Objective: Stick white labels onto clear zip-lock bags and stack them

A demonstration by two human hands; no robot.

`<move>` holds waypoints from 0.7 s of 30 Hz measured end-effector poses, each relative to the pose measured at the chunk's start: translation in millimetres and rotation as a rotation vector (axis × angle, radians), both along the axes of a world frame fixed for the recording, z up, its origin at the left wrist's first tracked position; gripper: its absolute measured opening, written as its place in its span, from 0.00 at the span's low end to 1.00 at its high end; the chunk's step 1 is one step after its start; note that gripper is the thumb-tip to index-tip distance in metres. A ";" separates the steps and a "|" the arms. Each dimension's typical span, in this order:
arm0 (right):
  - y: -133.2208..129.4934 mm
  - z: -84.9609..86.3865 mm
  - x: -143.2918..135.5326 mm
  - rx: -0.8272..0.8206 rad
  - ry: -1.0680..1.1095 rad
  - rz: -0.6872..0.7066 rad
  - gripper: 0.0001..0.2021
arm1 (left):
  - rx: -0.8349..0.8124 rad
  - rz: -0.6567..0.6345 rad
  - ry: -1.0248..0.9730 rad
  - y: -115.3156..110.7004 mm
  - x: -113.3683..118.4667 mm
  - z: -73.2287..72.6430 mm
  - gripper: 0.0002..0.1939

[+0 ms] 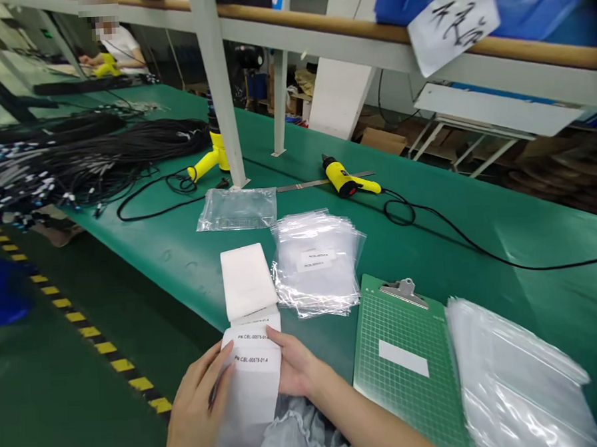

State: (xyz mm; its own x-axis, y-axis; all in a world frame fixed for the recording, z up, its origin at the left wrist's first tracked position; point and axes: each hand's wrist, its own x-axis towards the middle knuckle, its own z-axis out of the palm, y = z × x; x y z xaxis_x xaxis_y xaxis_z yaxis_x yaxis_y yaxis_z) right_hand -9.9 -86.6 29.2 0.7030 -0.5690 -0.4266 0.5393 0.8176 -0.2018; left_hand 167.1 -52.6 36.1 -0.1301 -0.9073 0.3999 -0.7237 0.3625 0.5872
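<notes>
Head view, lower centre: left hand (200,402) and right hand (298,365) pinch opposite edges of a printed label strip (254,376), just below a folded label stack (248,279). Strip looks light, limp, easily creased; best held by its side edges.

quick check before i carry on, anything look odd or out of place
Black cables hang messily over the edge of the green bench, one yellow heat gun lies across a metal strip, and the handwritten sign is askew.
</notes>
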 end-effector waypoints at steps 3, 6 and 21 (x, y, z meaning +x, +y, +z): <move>3.9 2.5 -3.7 -0.032 -0.057 0.004 0.28 | 0.243 0.165 0.120 -2.3 -1.3 7.6 0.19; 6.7 0.9 -7.1 -0.086 -0.146 0.023 0.28 | 0.526 0.330 0.174 -11.0 -3.3 16.2 0.28; 10.9 -16.1 -5.7 -0.112 -0.146 -0.020 0.25 | 0.290 0.262 0.056 -5.5 -10.0 7.4 0.24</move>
